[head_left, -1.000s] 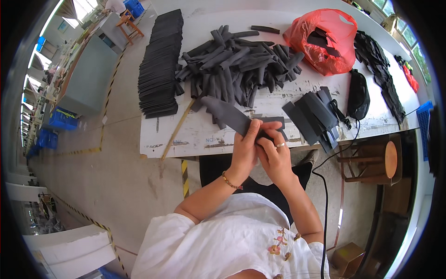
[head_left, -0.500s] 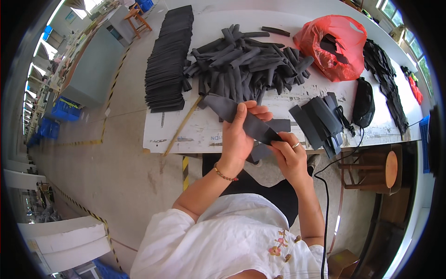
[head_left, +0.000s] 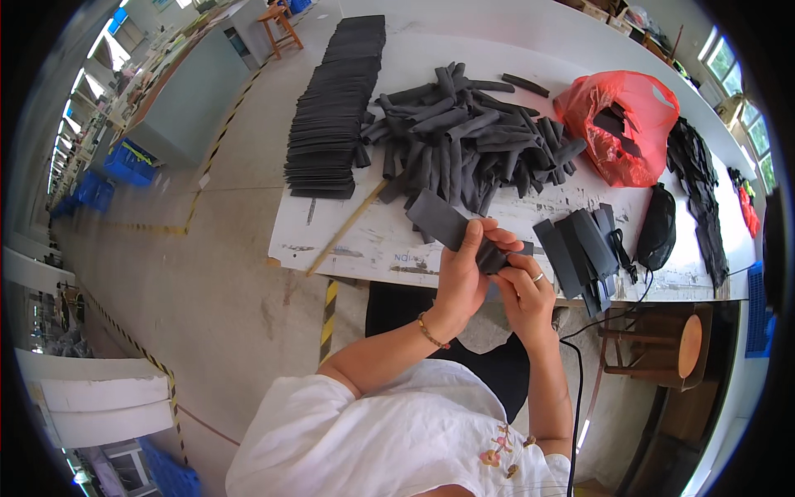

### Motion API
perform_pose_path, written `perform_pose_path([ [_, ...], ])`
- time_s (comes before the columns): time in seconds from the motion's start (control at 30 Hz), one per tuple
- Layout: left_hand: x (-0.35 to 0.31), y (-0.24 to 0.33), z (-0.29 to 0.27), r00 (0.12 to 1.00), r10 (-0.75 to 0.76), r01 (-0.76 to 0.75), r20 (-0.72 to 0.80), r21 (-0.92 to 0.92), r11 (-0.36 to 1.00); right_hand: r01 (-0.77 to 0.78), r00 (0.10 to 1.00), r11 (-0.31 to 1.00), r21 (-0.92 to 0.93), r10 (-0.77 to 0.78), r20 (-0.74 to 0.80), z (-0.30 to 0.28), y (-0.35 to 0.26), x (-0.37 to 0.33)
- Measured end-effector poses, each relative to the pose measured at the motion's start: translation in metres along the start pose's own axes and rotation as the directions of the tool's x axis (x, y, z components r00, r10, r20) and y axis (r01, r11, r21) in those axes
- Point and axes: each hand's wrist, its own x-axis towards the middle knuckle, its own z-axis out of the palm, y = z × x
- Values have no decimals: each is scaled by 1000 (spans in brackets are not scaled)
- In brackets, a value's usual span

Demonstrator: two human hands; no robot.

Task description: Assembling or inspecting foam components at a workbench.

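Note:
A dark grey strip of sheet material (head_left: 439, 218) is held between my two hands over the table's front edge. Its far end lies flat and points up and left; its near end is curled into a small roll. My left hand (head_left: 464, 277) grips the strip with the thumb on top and the fingers behind. Beside it, my right hand (head_left: 527, 298), with a ring on one finger, pinches the curled end. Just beyond the hands is a heap of dark grey rolled pieces (head_left: 464, 124). Several flat dark strips (head_left: 580, 248) lie to the right of my right hand.
A long stack of dark folded pieces (head_left: 335, 108) stands at the table's left. A thin wooden stick (head_left: 348, 228) lies near the front edge. Rightward are a red plastic bag (head_left: 617, 132), a black pouch (head_left: 657, 228), a black cable (head_left: 581, 364) and a wooden stool (head_left: 689, 346).
The near end of the strip, stretched out between the hands before, is now curled up. My hands are closer together. The whole view has shifted slightly, so the table appears further right and lower.

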Motion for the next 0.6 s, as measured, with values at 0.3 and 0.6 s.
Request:
perform_pose_path([
  [0.3, 2, -3, -2, 1000, 27, -27, 16, -21, 999, -8, 1000, 1000, 15, 8, 22, 3, 4, 6],
  [0.6, 4, -4, -4, 999, 12, -11, 31, -24, 1000, -41, 999, 999, 28, 40, 38, 5, 8, 6],
])
